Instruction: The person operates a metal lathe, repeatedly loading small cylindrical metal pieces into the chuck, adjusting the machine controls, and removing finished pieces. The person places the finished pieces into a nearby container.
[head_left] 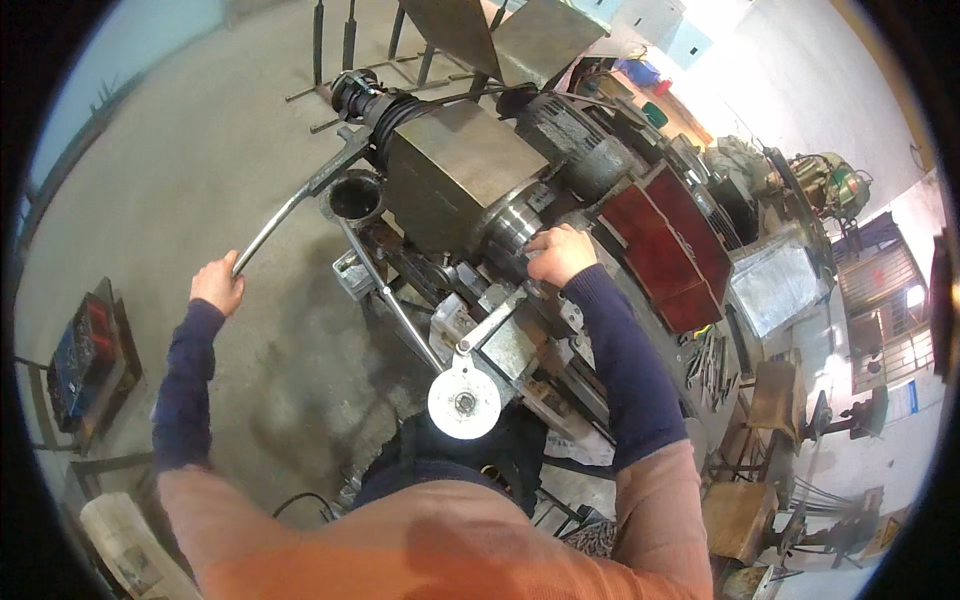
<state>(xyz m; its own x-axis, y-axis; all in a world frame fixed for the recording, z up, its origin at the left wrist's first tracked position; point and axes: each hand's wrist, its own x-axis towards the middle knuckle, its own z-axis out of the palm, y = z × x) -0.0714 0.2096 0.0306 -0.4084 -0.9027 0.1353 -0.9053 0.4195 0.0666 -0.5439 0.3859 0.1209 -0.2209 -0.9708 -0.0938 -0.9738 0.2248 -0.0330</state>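
Left grip [218,283] clenched round the end of the steel lever [313,187] at 9 o'clock; lever runs up toward 11, beside the machine housing [460,170] at 12. Right grip [562,255] at 2, up against the steel cylinder [513,222]; palm side's hidden, can't tell if it's grasping. White disc [464,403] at 6.

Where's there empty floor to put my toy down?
The biggest bare patch is the floor between the lever and the wall, past the left hand. A smaller one lies between the left sleeve and the machine. It's crowded around the right hand: metal parts, then the red panel and loose tools.
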